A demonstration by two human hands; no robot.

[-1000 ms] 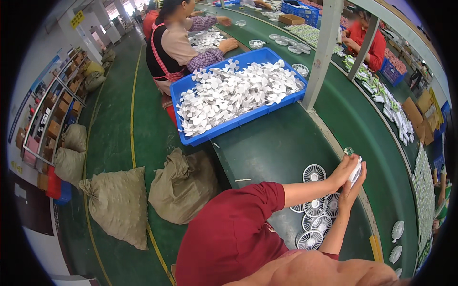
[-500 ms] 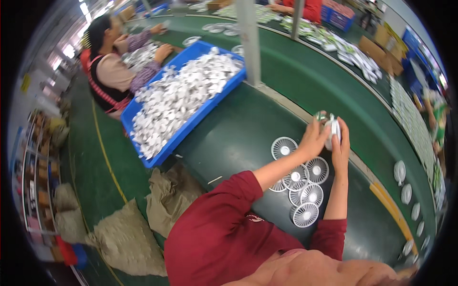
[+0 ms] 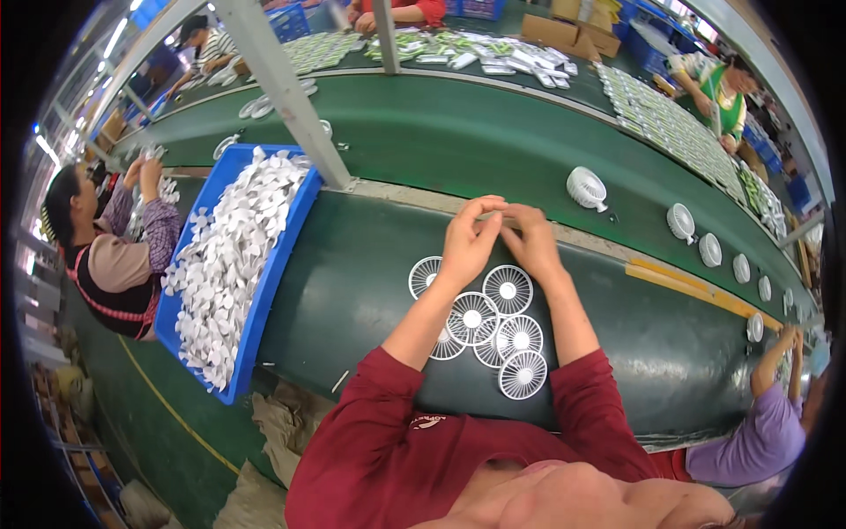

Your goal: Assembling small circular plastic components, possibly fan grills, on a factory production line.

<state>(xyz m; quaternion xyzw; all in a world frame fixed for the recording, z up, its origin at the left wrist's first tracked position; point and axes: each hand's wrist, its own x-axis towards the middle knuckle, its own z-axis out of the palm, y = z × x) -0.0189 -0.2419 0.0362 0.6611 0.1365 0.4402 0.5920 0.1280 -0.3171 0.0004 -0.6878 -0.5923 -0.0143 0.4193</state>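
My left hand (image 3: 471, 240) and my right hand (image 3: 532, 242) meet above the far edge of the green work table. Their bent fingers come together at the tips, with the thumbs apart from the fingers. Nothing shows in either hand. Below and between my forearms lie several round white fan grilles (image 3: 508, 290), some overlapping. The nearest grille (image 3: 523, 375) lies close to my body. Beyond my right hand, a small white fan head (image 3: 586, 188) rests on the green conveyor belt (image 3: 493, 132).
A blue bin (image 3: 267, 304) heaped with white fan blades (image 3: 233, 264) stands left, beside a seated co-worker (image 3: 115, 247). A metal post (image 3: 286, 93) rises behind it. More white fans (image 3: 680, 222) line the belt at right, past a yellow strip (image 3: 679, 286). Another person's purple sleeve (image 3: 749, 441) shows at right.
The white fan part in my hands has been let go; a fan head now sits on the belt beyond them. My hands have drawn back together. The view has turned right.
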